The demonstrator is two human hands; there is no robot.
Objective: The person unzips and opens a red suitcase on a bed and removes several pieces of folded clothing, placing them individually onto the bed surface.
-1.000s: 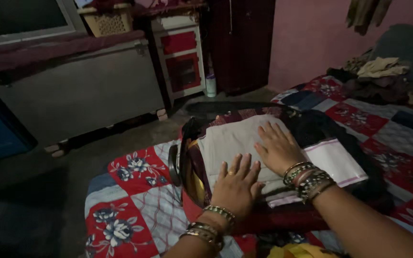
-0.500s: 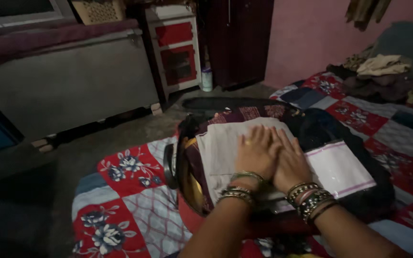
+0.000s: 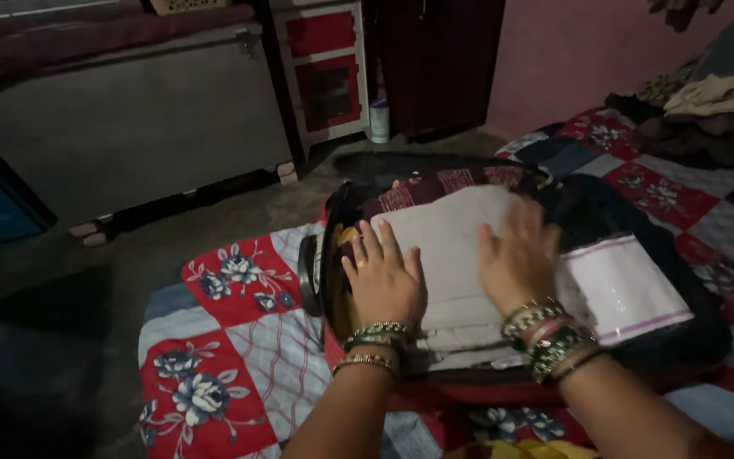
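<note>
An open dark suitcase lies on a bed, packed with folded clothes. On top is a folded off-white cloth; a white piece with a pink stripe lies to its right. My left hand rests flat, fingers spread, on the left edge of the off-white cloth. My right hand presses flat on the cloth's right side. Both wrists wear several bangles. Neither hand grips anything.
The bed carries a red, white and blue floral patchwork quilt. A heap of clothes lies at the far right. Beyond the floor gap stand a large grey trunk, a red-and-white cabinet and a small white bottle.
My hands were side by side in the middle of the cloth half a second ago; they have spread apart, the left sliding left and the right sliding right. The camera view shifted slightly.
</note>
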